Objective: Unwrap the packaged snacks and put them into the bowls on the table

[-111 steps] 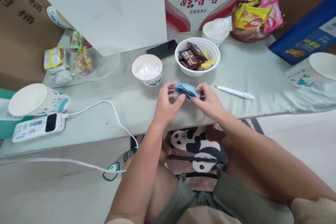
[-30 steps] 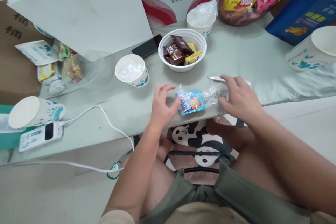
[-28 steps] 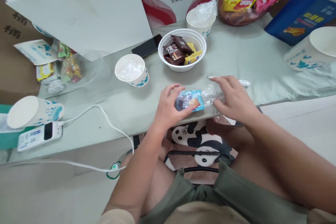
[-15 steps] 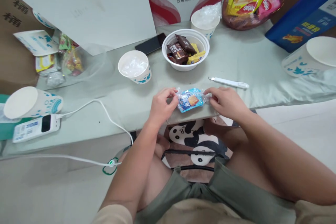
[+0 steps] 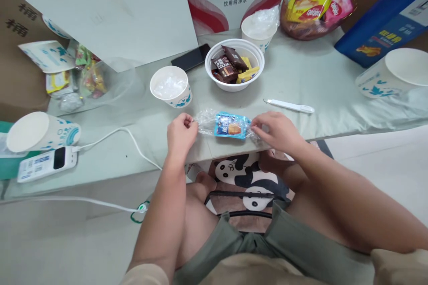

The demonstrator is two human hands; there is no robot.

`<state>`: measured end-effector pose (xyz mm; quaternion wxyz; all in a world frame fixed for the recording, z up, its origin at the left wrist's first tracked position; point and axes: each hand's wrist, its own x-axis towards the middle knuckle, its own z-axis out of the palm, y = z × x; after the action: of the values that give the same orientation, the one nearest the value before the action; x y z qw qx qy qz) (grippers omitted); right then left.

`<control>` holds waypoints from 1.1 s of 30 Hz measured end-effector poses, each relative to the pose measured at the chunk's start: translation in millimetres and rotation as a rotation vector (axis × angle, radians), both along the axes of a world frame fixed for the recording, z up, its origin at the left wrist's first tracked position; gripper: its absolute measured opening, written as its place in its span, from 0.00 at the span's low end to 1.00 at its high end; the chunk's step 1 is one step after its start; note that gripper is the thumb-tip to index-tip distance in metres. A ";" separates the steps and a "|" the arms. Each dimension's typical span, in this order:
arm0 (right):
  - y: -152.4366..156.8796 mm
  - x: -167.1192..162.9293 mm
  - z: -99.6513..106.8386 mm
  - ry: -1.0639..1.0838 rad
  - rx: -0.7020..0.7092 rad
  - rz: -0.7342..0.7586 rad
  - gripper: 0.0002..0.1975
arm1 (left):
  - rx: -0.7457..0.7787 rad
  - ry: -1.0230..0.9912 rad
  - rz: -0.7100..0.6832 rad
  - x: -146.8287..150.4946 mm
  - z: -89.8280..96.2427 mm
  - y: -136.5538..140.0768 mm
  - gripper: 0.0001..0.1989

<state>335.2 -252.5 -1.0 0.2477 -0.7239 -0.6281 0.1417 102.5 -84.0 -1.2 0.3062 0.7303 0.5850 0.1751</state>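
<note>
A small blue snack packet (image 5: 230, 125) with a biscuit picture lies near the table's front edge, wrapped in clear plastic film (image 5: 206, 122). My left hand (image 5: 181, 136) pinches the film's left end, which is stretched out away from the packet. At the packet's right end my right hand (image 5: 276, 128) has its fingers closed on the bunched film. Just behind the packet stand a paper cup (image 5: 182, 99) with clear film in it and a white bowl (image 5: 236, 85) of brown and yellow snack packets. A white hook-tipped tool (image 5: 290, 105) lies behind my right hand.
A black phone (image 5: 191, 57) lies behind the cup. At left are a white power bank (image 5: 47, 164) with a cable and a tipped paper cup (image 5: 28, 131). Right of the bowl stand a snack basket (image 5: 310, 31), a blue box (image 5: 374, 22) and a large paper cup (image 5: 384, 80).
My left hand has moved left, drawing the film's left end out from the packet. The packet has shifted slightly left and turned more level. My right hand has moved a little left.
</note>
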 end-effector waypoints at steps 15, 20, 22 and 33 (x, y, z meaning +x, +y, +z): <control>-0.9 -11.5 -0.9 0.072 0.081 -0.001 0.08 | 0.143 -0.254 -0.482 9.4 -7.1 -6.1 0.08; -2.2 -5.1 1.1 0.092 0.187 -0.200 0.08 | 0.239 -0.357 -0.408 18.6 3.4 -13.0 0.08; 3.7 -9.2 -2.7 0.057 0.157 -0.149 0.13 | 0.216 -0.354 -0.359 22.7 4.8 -12.6 0.08; 31.9 -6.3 -2.1 0.060 0.270 -0.130 0.12 | 0.307 -0.273 -0.308 24.0 -4.8 10.5 0.09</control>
<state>328.9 -220.7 -3.1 0.3704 -0.7184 -0.5856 0.0613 126.5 -73.5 -6.0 0.2911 0.8184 0.3863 0.3103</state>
